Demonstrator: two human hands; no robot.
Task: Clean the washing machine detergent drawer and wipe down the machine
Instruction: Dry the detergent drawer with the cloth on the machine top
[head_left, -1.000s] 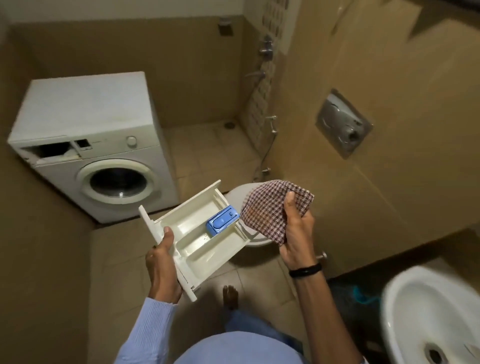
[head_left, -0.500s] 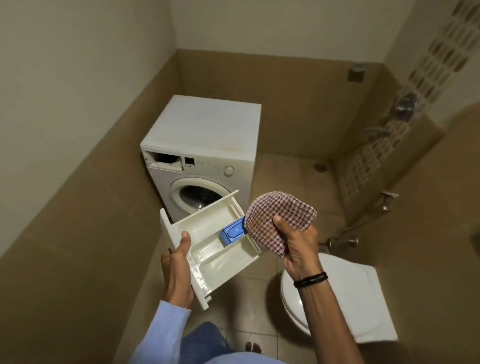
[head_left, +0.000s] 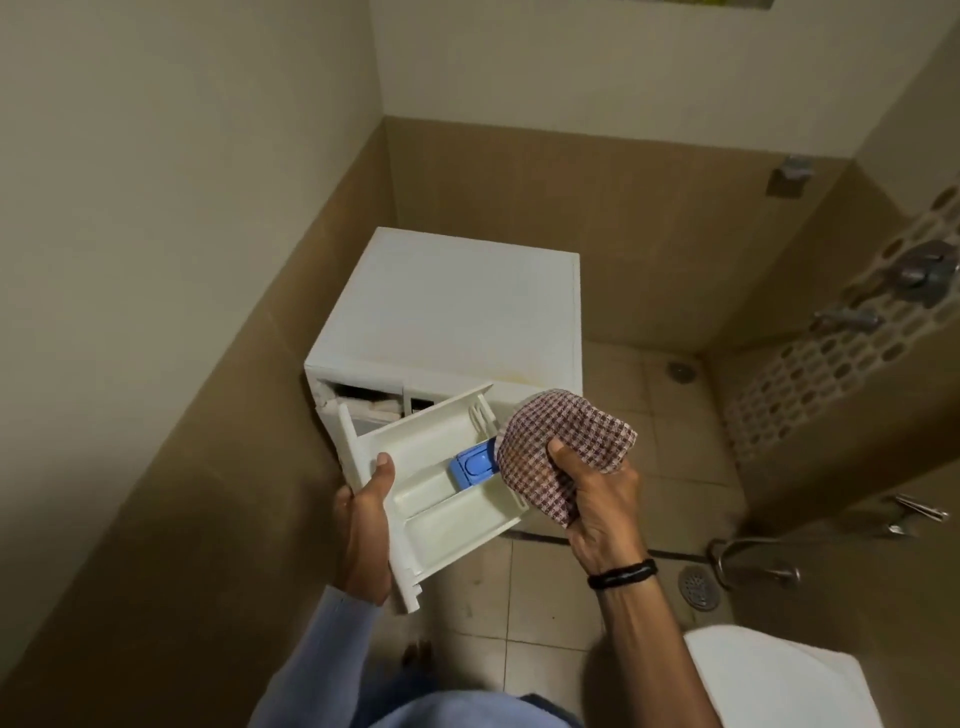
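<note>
1. Over the tiled floor, right in front of the washing machine, the detergent drawer is held out of its slot, tilted, with the compartments facing up.
2. It's held at the near-left corner by the left hand. The thumb is laid over the rim and the fingers are tucked underneath, so that grip is closed on the drawer.
3. A blue cap is seated in the middle compartment, toward the far end.
4. A red-and-white checked cloth is bunched in the right hand and pinned under the thumb, so that grip is closed on it. The cloth is hung over the drawer's right side, just beside the blue cap; actual contact can't be made out.
5. The open drawer slot can be seen at the machine's top-left front.
6. A black wristband is worn on the right wrist. A floor drain and a white toilet are sat off to the right.
</note>
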